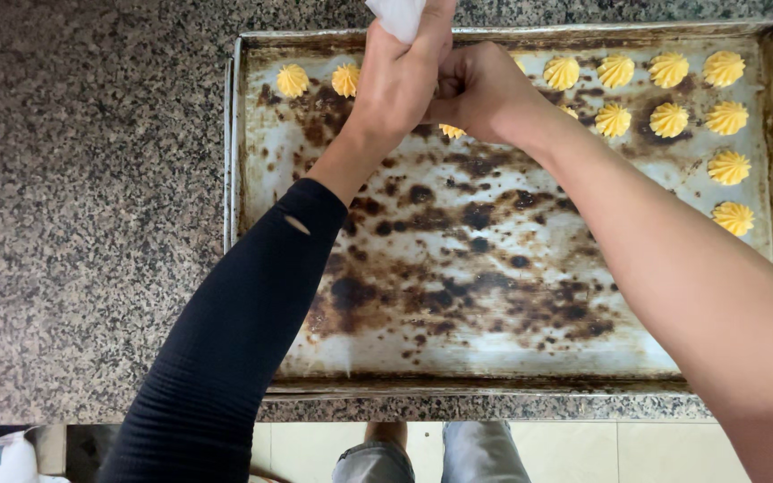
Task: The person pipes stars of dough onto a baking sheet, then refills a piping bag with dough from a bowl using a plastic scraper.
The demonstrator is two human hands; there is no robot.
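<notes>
Both the left hand (397, 82) and right hand (479, 89) have fingers clenched on the white piping bag (397, 14) above the stained metal baking tray (458, 371), where yellow star-shaped dough swirls (669, 119) fill only the far row and right corner, most of it bare.

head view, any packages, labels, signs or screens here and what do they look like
No labels, signs or screens.
Piping bag: top centre, white, soft, crumpled, held by both hands, left hand and right hand, above the tray.
</notes>
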